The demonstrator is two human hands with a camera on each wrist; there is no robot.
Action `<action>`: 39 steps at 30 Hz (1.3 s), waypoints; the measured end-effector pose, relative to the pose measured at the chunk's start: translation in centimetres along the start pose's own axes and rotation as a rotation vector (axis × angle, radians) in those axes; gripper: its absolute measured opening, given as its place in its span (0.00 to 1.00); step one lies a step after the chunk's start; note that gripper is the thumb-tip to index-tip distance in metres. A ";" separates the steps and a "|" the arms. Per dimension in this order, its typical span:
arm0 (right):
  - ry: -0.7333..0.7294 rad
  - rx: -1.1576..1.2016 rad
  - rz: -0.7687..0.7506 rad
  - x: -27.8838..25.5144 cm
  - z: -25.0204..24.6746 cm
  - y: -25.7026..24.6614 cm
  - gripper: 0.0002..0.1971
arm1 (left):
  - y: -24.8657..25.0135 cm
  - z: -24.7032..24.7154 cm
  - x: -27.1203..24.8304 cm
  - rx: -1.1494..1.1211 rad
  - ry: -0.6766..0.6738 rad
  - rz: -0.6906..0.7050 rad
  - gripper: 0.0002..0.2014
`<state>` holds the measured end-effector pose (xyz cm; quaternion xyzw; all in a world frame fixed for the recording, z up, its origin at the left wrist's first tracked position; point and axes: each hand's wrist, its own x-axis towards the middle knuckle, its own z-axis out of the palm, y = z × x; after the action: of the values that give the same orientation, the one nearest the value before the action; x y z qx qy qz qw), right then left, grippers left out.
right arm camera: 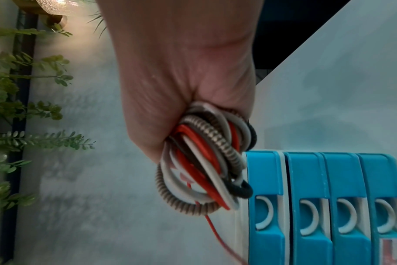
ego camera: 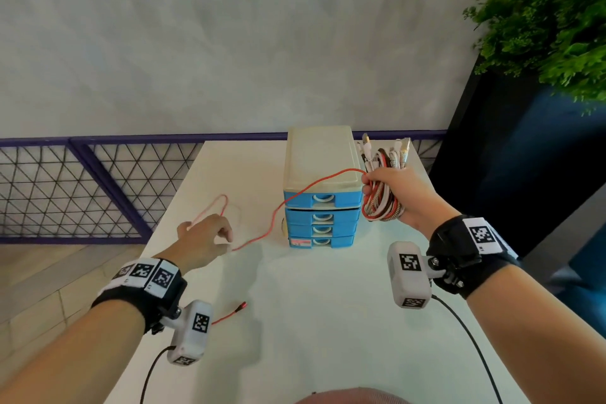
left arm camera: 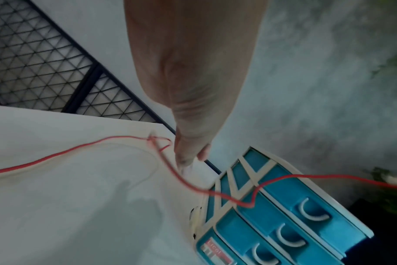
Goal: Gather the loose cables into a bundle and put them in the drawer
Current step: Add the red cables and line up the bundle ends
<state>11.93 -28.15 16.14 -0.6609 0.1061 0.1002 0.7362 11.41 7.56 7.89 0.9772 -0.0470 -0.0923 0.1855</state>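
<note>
**Cable bundle in my right hand, red cable strung across the drawers**

My right hand (ego camera: 392,187) sits just right of the drawer unit (ego camera: 321,187), fingers (right arm camera: 147,129) curled tight round the cable bundle (ego camera: 382,203): white, red, black and braided loops, with connector ends sticking up above my fist. All four blue drawers look closed. One red cable (ego camera: 273,220) runs out of that fist, crosses the top front corner of the unit, drops down its left side and trails over the white surface (ego camera: 328,305) toward my left hand (ego camera: 205,238). That hand hovers low over the surface, fingers bent downward by the cable's loop; I cannot tell whether they actually pinch it. The cable's free end (ego camera: 243,306) lies near my left wrist camera. A green plant (ego camera: 551,16) stands at the far right
</note>
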 end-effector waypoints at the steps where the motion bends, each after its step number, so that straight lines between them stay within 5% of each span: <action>1: -0.032 -0.017 -0.009 -0.1 0.3 0.0 0.04 | 0.5 0.2 0.1 0.037 0.007 -0.023 0.08; 3: -0.101 -0.070 -0.018 -0.6 1.2 0.2 0.04 | 2.2 0.5 0.6 0.018 0.063 0.000 0.09; 6: -0.263 -0.122 -0.012 -1.5 2.6 0.8 0.02 | 7.4 -0.4 0.6 -0.349 0.146 0.207 0.17; 9: -0.435 -0.140 -0.013 -2.1 3.6 1.3 0.02 | 11.9 -1.3 0.5 -0.645 0.002 0.272 0.20; 14: -0.258 -0.197 -0.091 -1.6 2.4 0.9 0.03 | 11.7 -1.7 -0.1 -0.986 -0.352 0.105 0.19; 21: -0.153 -0.212 -0.182 -0.6 2.7 2.5 0.16 | 14.2 -2.9 -1.4 -1.353 -0.440 -0.060 0.10; 30: -0.323 0.079 -0.068 -1.7 5.2 3.3 0.29 | 18.4 -2.5 -2.1 -1.290 -0.381 -0.113 0.05; 32: -0.361 0.101 -0.077 -1.8 5.1 3.4 0.22 | 18.5 -2.6 -2.1 -1.259 -0.365 -0.117 0.04; 35: -0.273 0.017 -0.083 -1.7 5.1 3.8 0.07 | 18.5 -2.4 -2.5 -1.108 -0.362 -0.084 0.04; 39: -0.002 0.016 -0.112 -0.4 4.8 3.8 0.05 | 18.5 -1.7 -3.1 -1.044 -0.452 -0.035 0.15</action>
<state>10.57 -22.98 13.16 -0.6597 0.0690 0.0584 0.7460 7.61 -8.61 16.86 0.7125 -0.0177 -0.3131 0.6277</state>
